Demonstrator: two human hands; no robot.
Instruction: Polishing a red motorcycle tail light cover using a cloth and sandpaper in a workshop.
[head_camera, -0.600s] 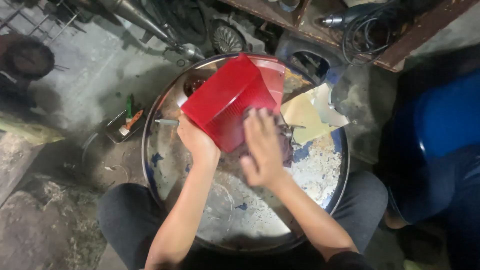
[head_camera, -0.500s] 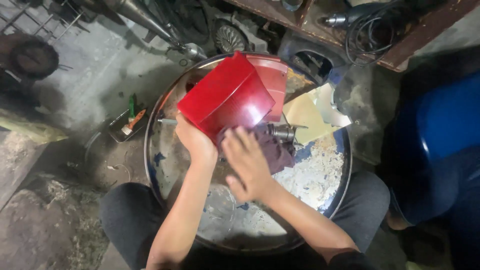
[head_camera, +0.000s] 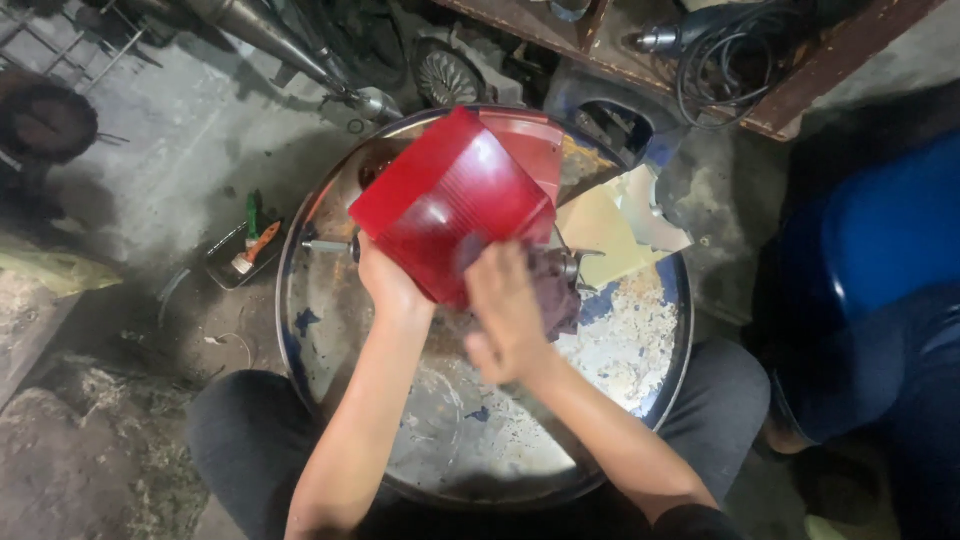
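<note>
Red plastic lens cover, ribbed, roughly rectangular with rounded corners. It is held up above the round metal drum top, over the far-left part of that surface, not resting on it. Broad ribbed face turned up toward the camera and tilted. Long axis runs diagonally, from the lower left near the wrist to the upper right toward the far rim; the ribs run about the same way.

Left hand grips the cover's near lower edge, fingers wrapped underneath and hidden by the plastic. Firm grasp on the cover.

Right hand lies against the cover's lower right corner, fingers pointing away from the body, blurred. A dark cloth bunches under and to the right of the palm; the hand presses on it, touching the cover's edge. Whether the fingers close round the cloth cannot be told through the blur.

Behind the cover, a second red plastic piece shows just beyond its upper right edge. Pale yellow sheet scrap lies to the right on the drum top. Flaked white paint covers the right side of the drum surface.

Left of the drum on the concrete floor, a small dark tray with a green and an orange item. A person in blue sits at the right edge.
</note>
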